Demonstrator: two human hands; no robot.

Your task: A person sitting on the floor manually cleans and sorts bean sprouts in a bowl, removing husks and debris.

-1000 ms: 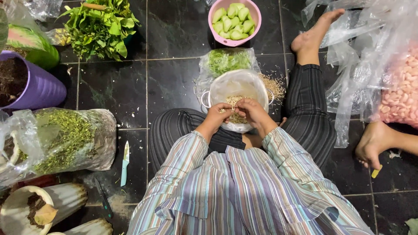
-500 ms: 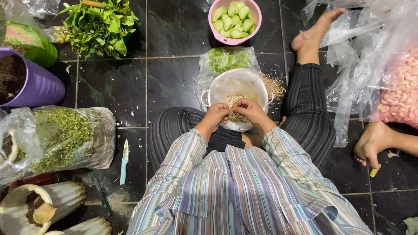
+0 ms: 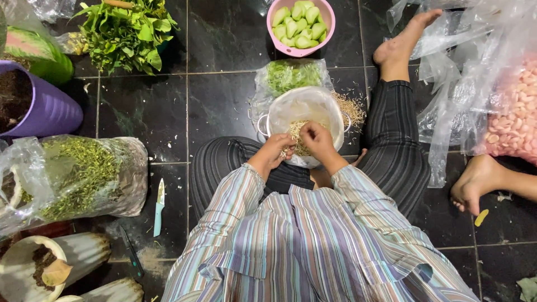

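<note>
Dark marble floor tiles (image 3: 145, 112) carry everything as a person in a striped shirt sits cross-legged over a metal pot (image 3: 305, 114) lined with a thin plastic bag. Nearest the pot, on the person's side, the left hand (image 3: 275, 154) hovers at its near rim with fingers curled and pinching a few pale bean sprouts (image 3: 298, 134). The right hand (image 3: 316, 140) dips into the pot just beside it, fingertips pressed together on another strand, so trimmings can fall straight back into the heap. Sitting the pot between the knees keeps both hands short of reach.

Just right of the pot lies a small scatter of discarded sprout bits (image 3: 351, 107), set apart from the good pile. Directly beyond the pot sits a clear bag of green shreds (image 3: 288, 75), and farther beyond that a pink bowl (image 3: 302, 25) of pale green pieces. Well left of the pot a small knife (image 3: 159, 207) lies unused beside a bulging bag of greenery (image 3: 78, 176).

Compared with a second ago, both hands have shifted slightly: the left has drawn back toward the rim, while the right stays over the sprouts. The pot, bags and bowl have not moved.
</note>
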